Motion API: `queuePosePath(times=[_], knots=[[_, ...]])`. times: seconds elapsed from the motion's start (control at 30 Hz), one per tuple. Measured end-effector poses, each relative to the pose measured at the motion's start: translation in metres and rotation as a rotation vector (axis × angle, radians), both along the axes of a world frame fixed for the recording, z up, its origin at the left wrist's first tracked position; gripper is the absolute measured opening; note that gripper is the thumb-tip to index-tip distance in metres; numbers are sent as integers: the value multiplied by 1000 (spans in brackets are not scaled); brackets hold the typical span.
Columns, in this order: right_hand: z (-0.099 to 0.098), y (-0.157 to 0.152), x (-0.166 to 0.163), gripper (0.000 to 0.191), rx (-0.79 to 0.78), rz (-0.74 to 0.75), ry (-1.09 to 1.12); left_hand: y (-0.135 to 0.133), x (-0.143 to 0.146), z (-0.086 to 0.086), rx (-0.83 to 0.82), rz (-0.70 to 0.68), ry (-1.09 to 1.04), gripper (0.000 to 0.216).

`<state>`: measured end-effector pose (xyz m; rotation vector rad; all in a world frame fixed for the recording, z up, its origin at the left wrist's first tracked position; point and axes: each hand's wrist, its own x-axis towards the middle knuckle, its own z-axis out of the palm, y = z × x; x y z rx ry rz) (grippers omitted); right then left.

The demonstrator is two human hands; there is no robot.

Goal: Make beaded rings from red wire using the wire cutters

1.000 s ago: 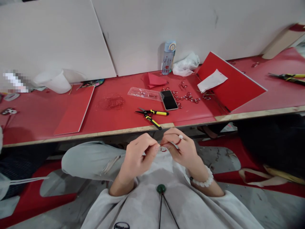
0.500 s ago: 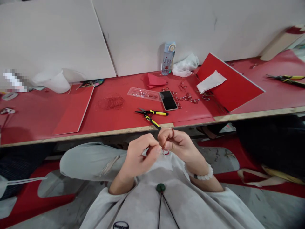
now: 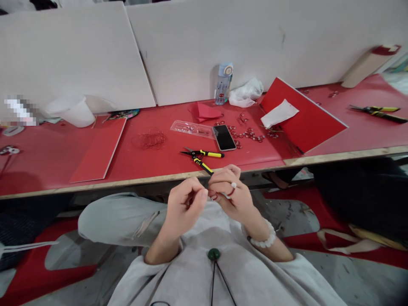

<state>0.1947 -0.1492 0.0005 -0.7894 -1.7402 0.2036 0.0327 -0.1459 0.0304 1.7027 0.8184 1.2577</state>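
Over my lap, just off the table edge, both hands work close together. My left hand (image 3: 187,206) is closed, thumb and forefinger pinched. What lies in that pinch is too small to make out. My right hand (image 3: 234,197) is curled with its fingertips pressed together on a small red wire ring (image 3: 213,197), mostly hidden by the fingers. A white bead with a red band (image 3: 233,185) shows on a right finger. Yellow-black pliers (image 3: 204,158) lie spread on the table just beyond my hands.
On the red table (image 3: 153,165) are a tangle of red wire (image 3: 149,138), a clear plastic tray (image 3: 193,128), a phone (image 3: 225,137) and several red beaded rings (image 3: 253,135). A bottle (image 3: 224,83) stands behind. Red boards lie left (image 3: 102,148) and lean right (image 3: 306,114).
My right hand has turned, bringing the white bead on its finger into view. The red ring between my hands is now more hidden. My view has tilted slightly upward.
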Motion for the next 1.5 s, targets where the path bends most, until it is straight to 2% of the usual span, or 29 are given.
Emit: queuePosePath(times=[0.17, 0.3, 0.4, 0.5, 0.67, 0.8, 0.93, 1.13, 1.3, 1.5], knots=[[6, -1, 1, 19, -64, 138, 77, 3, -6, 4, 104, -21, 163, 25], [15, -6, 10, 19, -256, 323, 180, 5, -6, 3, 181, -41, 189, 25], [20, -11, 14, 13, -348, 346, 232, 6, -5, 2, 221, -16, 200, 24], [22, -15, 13, 15, -337, 252, 233, 6, -4, 2, 300, 28, 234, 22], [20, -13, 2, 18, -239, -73, 97, 4, -2, -1, 414, 123, 291, 21], [19, -11, -2, 19, -140, -187, 3, 2, -1, -3, 454, 153, 338, 20], [15, -7, 5, 21, -15, -175, -89, 3, -2, -4, 426, 146, 372, 22], [18, 0, 16, 15, 54, -97, -220, 9, -2, -9, 346, 77, 337, 21], [21, -1, 7, 21, 60, -2, -117, 10, -3, -11, 227, -81, 252, 23], [17, -1, 0, 20, -10, -5, 7, 11, -6, -8, 107, -117, 232, 23]])
